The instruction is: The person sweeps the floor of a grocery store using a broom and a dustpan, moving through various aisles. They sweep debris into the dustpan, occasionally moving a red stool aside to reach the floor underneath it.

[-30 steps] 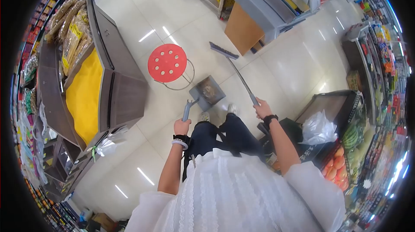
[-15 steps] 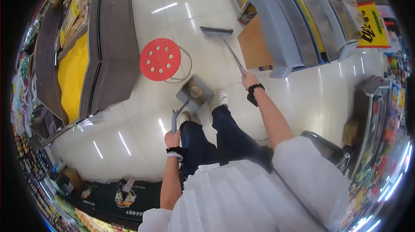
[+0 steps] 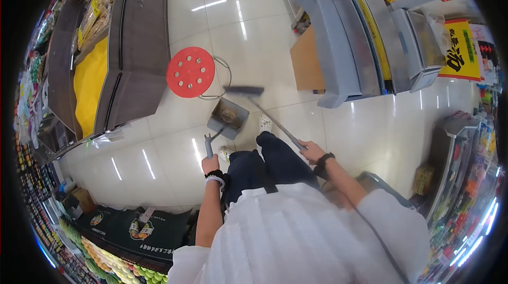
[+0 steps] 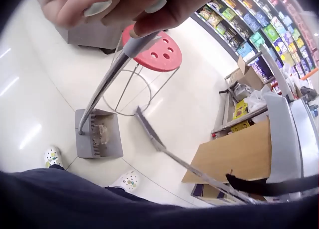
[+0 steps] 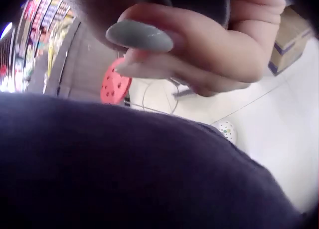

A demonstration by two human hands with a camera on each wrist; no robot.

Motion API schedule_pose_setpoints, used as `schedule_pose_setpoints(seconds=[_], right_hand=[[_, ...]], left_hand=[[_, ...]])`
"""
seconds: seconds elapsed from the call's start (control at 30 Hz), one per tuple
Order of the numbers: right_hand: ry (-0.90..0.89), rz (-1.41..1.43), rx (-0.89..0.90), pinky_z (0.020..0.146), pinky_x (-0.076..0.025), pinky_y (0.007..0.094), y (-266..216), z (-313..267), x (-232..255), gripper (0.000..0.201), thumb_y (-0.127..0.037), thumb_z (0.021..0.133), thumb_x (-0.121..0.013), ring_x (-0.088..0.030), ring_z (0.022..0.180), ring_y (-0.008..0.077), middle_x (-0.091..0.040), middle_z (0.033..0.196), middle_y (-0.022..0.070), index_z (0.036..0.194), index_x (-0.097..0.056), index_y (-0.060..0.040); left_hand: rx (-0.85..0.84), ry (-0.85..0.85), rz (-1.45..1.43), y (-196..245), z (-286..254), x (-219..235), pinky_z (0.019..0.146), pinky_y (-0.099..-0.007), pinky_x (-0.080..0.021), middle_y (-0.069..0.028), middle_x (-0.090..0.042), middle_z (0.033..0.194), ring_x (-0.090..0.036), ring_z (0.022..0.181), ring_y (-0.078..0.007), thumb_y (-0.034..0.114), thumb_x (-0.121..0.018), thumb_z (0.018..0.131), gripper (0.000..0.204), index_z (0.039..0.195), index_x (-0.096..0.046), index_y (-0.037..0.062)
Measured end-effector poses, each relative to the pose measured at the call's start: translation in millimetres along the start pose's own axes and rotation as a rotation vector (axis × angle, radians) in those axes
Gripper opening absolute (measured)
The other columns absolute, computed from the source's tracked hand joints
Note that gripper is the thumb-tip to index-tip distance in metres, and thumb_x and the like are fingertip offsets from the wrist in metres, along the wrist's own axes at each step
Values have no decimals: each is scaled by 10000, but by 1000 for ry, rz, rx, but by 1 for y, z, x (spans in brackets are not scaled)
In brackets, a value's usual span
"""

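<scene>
My left hand (image 3: 210, 164) grips the upright handle of a grey dustpan (image 3: 235, 131), which sits on the tiled floor in front of my feet. Some brownish debris (image 4: 101, 134) lies inside the pan, beside its comb-like teeth. In my right hand (image 3: 312, 152) is the end of a long broom handle (image 3: 278, 126). The dark broom head (image 3: 244, 91) is just beyond the dustpan's far edge, near the stool's wire leg. Close up in the right wrist view, curled fingers (image 5: 199, 44) wrap the dark handle.
A red round stool (image 3: 191, 72) with holes in its seat stands just past the dustpan. At left is a brown display bin (image 3: 138, 46) with yellow lining. A grey counter (image 3: 330, 46) with a brown board (image 3: 307, 61) is at right. Dark-covered produce crates (image 3: 121, 231) lie behind on the left.
The broom head has swung back from beside the counter toward the dustpan, as my right hand drew nearer my body. The left hand keeps its grip on the dustpan handle.
</scene>
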State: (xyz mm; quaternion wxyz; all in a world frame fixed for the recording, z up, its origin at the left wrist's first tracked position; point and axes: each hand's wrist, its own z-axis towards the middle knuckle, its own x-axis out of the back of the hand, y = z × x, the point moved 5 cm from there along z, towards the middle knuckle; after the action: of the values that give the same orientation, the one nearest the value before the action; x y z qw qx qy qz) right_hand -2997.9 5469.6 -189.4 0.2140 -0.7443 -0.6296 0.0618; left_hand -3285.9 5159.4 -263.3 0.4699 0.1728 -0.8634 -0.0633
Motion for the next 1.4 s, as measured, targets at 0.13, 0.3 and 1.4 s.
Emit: schedule_pose_setpoints(seconds=[0.13, 0.3, 1.4], right_hand=[[-142, 128, -31, 349, -327, 237, 13, -40, 46, 402, -142, 845, -491, -400, 393, 83, -423, 546, -4, 1244, -449, -158], [-22, 104, -38, 354, -344, 243, 7, -94, 80, 410, -143, 843, -481, -387, 367, 84, -431, 544, 8, 1251, -437, -147], [49, 137, -9, 345, -355, 239, -20, -68, 34, 441, -104, 843, -468, -403, 371, 90, -426, 518, -3, 1277, -394, -115]], left_hand=[[9, -35, -81, 12, -7, 15, 452, -367, -406, -152, -494, 453, -509, 418, -254, 232, -526, 618, 306, 570, -537, -70], [56, -94, -116, -2, -2, 22, 464, -351, -426, -134, -509, 460, -524, 424, -243, 258, -532, 632, 313, 586, -554, -52], [166, 19, 43, -77, -24, 65, 686, -432, -455, -218, -602, 736, -585, 731, -375, 292, -524, 636, 322, 736, -627, 4]])
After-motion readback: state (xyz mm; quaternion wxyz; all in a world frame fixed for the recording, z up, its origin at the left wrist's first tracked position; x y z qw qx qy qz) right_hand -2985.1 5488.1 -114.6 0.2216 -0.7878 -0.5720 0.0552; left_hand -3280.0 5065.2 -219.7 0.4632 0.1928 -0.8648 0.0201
